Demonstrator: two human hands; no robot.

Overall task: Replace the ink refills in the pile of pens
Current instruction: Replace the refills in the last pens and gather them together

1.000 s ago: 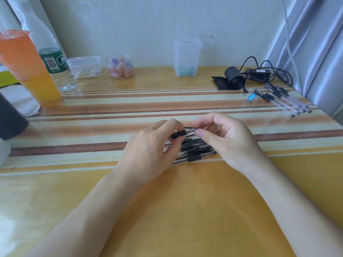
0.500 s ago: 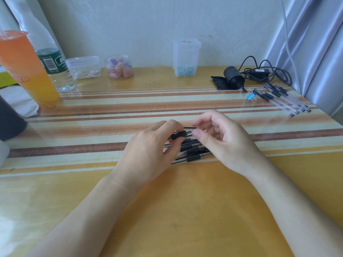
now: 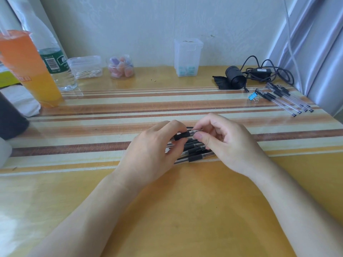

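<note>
Yellow striped table (image 3: pixel 185 210) under white wall (image 3: pixel 148 25); left hand (image 3: pixel 148 154), right hand (image 3: pixel 228 143), each pinch-tight on pen (image 3: pixel 182 135).

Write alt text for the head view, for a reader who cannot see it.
The left hand grips a pen by its black sleeve while the right hand pinches its tip, above a pile of pens on a striped table.

Pale textured wall (image 3: pixel 148 25); striped wooden table (image 3: pixel 111 106); grey curtain (image 3: pixel 315 43) right.
</note>
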